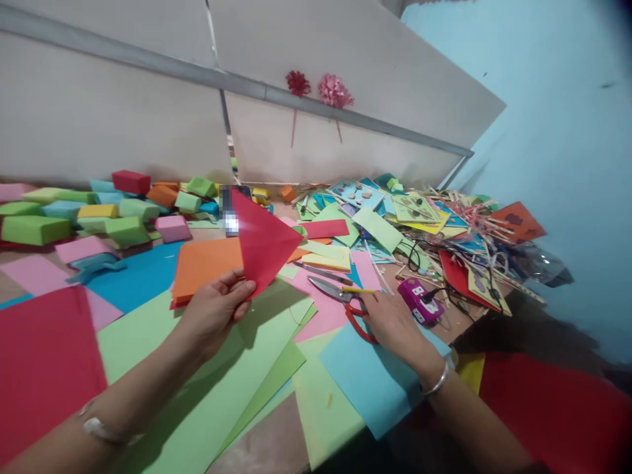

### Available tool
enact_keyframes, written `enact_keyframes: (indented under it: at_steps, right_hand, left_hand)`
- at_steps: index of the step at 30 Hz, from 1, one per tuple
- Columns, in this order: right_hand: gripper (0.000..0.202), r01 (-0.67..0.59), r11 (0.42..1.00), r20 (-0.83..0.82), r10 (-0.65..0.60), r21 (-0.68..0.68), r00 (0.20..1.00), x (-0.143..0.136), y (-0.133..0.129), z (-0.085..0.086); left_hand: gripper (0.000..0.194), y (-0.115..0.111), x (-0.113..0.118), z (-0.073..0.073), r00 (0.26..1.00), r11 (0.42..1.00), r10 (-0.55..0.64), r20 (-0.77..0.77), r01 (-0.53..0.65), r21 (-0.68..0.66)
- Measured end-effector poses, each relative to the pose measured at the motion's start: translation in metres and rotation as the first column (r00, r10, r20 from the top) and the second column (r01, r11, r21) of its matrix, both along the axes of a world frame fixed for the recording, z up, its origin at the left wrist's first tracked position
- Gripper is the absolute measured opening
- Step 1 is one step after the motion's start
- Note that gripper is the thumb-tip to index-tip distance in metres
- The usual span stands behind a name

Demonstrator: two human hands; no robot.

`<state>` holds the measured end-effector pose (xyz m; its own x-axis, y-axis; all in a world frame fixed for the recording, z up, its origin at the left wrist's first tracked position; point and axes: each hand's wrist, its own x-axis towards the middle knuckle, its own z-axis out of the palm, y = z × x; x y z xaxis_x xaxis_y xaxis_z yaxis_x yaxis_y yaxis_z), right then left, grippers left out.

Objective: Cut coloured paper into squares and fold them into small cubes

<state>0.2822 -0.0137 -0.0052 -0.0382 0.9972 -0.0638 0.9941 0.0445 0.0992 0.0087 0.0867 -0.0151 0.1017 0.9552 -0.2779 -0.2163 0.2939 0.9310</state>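
Observation:
My left hand (222, 306) pinches a red sheet of paper (269, 243) by its lower corner, between thumb and fingers. The paper is folded to a pointed shape and stands raised above the table. My right hand (395, 329) is closed at the red handles of a pair of scissors (330, 288), whose blades point left. A yellow pencil (358, 290) lies across the scissors at my fingertips; whether the fingers also grip it is hard to tell. Below my left hand spreads a large light green sheet (197, 395). A light blue sheet (365, 368) lies under my right hand.
Folded paper boxes (126, 230) crowd the back left. An orange paper stack (207, 263) lies behind my left hand. A purple power adapter (419, 301) with a black cable sits at right, before a heap of cards and sticks (415, 210). Paper flowers (336, 91) hang on the board.

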Motion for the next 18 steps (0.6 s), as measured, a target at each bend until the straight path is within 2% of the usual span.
enact_keyframes:
  at_steps: [6, 9, 12, 15, 18]
  right_hand:
    - [0.030, -0.006, 0.998, -0.137, -0.003, -0.064, 0.991, 0.009, 0.003, 0.004]
    - [0.023, 0.016, 0.998, -0.195, -0.027, -0.056, 0.980, 0.009, -0.007, 0.016]
    - [0.018, 0.050, 0.999, -0.344, -0.046, 0.002, 0.938, 0.010, -0.004, 0.035]
    - [0.015, 0.147, 0.980, -0.316, -0.098, 0.137, 0.944, 0.011, 0.032, 0.049]
    - [0.012, 0.258, 0.944, -0.335, -0.179, 0.208, 0.925, 0.010, 0.088, 0.050]
  left_hand:
    - [0.045, -0.005, 0.001, -0.009, 0.997, 0.994, 0.075, 0.004, -0.075, 0.084]
    - [0.046, -0.010, 0.006, -0.016, 0.997, 0.993, 0.071, -0.028, -0.067, 0.100]
    - [0.050, -0.013, 0.009, -0.019, 0.998, 0.994, 0.036, -0.056, -0.030, 0.106]
    - [0.061, -0.014, 0.010, -0.017, 0.997, 0.993, -0.002, -0.076, 0.011, 0.117]
    - [0.067, -0.013, 0.008, -0.015, 0.994, 0.991, -0.024, -0.102, 0.037, 0.128]
